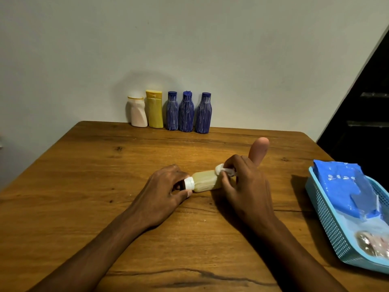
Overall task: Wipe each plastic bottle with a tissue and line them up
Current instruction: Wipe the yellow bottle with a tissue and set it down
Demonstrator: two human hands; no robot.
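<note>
I see a pale yellow bottle (207,182) with a white cap (189,183), a white tissue (224,170), three blue white-streaked bottles (186,111), one yellow bottle (155,109), one whitish-pink bottle (138,112), a brown wood-grained bench (105,186), and a light blue perforated basket (330,218).

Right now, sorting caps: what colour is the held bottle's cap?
White cap on the pale yellowish bottle, head view.

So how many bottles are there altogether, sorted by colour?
Blue bottles: 3, standing at the wall
Yellow bottle: 1, in the same row
White bottle: 1, at the row's left end
Pale yellowish bottle: 1, lying on the table, held in both hands
Total: 6
</note>
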